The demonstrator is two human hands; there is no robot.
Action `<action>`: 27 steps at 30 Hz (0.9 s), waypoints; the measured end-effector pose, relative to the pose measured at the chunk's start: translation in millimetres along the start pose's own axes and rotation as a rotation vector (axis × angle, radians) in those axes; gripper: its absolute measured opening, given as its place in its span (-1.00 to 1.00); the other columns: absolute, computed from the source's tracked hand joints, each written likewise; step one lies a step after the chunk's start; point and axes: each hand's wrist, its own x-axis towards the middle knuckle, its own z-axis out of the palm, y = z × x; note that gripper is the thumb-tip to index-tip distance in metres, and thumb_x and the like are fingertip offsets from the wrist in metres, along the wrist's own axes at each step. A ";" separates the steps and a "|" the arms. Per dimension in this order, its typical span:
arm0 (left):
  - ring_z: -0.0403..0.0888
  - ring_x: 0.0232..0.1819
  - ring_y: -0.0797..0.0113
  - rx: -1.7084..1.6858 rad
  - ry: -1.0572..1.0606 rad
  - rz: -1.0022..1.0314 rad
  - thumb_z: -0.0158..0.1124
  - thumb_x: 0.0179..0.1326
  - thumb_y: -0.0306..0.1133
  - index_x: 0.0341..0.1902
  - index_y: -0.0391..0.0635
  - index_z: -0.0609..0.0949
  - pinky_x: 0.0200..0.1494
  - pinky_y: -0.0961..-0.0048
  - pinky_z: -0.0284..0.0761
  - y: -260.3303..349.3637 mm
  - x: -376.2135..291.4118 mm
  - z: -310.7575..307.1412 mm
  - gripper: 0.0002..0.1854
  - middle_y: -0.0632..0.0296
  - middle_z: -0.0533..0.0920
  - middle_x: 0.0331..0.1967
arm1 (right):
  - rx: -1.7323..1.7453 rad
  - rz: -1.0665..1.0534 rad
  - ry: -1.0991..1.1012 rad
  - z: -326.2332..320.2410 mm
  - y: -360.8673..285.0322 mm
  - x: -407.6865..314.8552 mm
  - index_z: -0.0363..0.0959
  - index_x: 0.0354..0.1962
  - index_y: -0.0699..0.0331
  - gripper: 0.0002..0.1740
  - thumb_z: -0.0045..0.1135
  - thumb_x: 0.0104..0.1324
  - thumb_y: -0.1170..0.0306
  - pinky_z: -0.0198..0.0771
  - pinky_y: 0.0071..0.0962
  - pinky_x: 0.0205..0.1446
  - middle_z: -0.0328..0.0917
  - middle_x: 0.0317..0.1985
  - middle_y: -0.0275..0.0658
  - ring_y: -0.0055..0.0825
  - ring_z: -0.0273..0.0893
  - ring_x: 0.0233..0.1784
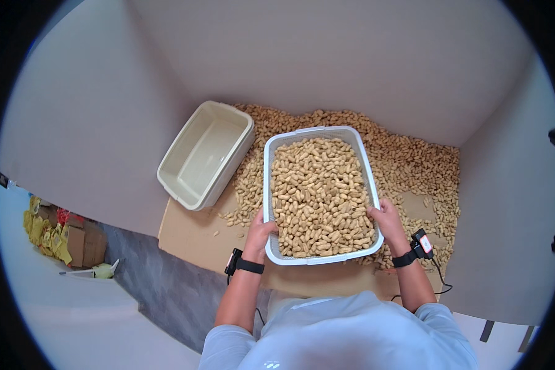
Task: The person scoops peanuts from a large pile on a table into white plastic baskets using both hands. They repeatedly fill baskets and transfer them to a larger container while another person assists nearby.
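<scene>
Both my hands hold a white plastic basket (268, 185) with mesh walls, filled with unshelled peanuts (321, 199). My left hand (259, 233) grips its left side near the lower corner, thumb over the rim. On the opposite side, my right hand (388, 221) grips the rim, also near the lower corner. Behind and around the basket lies a spread of loose peanuts (416, 162), partly hidden by it. To the left of the basket stands a beige plastic tub (203, 157) with no peanuts visible inside.
Tall smooth panels (328, 60) enclose the cardboard-covered surface (189, 236) at the back and both sides. Beyond the left panel, cardboard boxes (90, 243) and yellow bags (51, 238) lie on the grey floor (166, 268). A cable (444, 282) hangs from the device on my right wrist.
</scene>
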 end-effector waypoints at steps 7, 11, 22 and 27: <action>0.46 -0.06 0.41 0.064 -0.001 0.066 -0.05 -0.28 -0.68 0.14 -0.30 0.35 0.02 0.55 0.35 1.6 -36.8 -30.6 -0.31 0.21 0.51 -0.07 | -0.008 -0.016 -0.076 20.2 23.1 -31.7 0.32 -0.40 0.31 -0.86 0.10 0.14 0.45 0.16 -0.72 -0.46 0.35 -0.51 -0.45 -0.77 0.24 -0.49; 0.46 -0.07 0.40 0.061 0.041 0.076 -0.04 -0.28 -0.68 0.15 -0.30 0.34 0.03 0.54 0.35 5.1 -49.7 -43.4 -0.30 0.20 0.50 -0.06 | 0.069 0.046 -0.130 37.9 18.4 -29.9 0.36 -0.34 0.34 -0.85 0.08 0.15 0.45 0.18 -0.71 -0.45 0.36 -0.49 -0.45 -0.77 0.25 -0.49; 0.44 -0.09 0.46 0.013 0.309 0.239 -0.05 -0.23 -0.68 0.16 -0.32 0.33 0.00 0.58 0.34 -76.7 -374.7 -425.6 -0.32 0.27 0.49 -0.11 | 0.082 0.033 -0.509 384.8 177.2 -295.5 0.40 -0.32 0.29 -0.83 0.07 0.18 0.36 0.16 -0.71 -0.44 0.38 -0.49 -0.46 -0.77 0.25 -0.49; 0.44 -0.08 0.43 -0.070 0.433 0.165 -0.02 -0.26 -0.67 0.15 -0.28 0.34 0.02 0.54 0.35 -85.2 -436.7 -504.4 -0.31 0.25 0.49 -0.09 | 0.092 0.023 -0.610 463.4 190.7 -341.7 0.40 -0.41 0.21 -0.87 0.09 0.15 0.34 0.03 -0.71 -0.51 0.29 -0.55 -0.55 -0.79 0.14 -0.54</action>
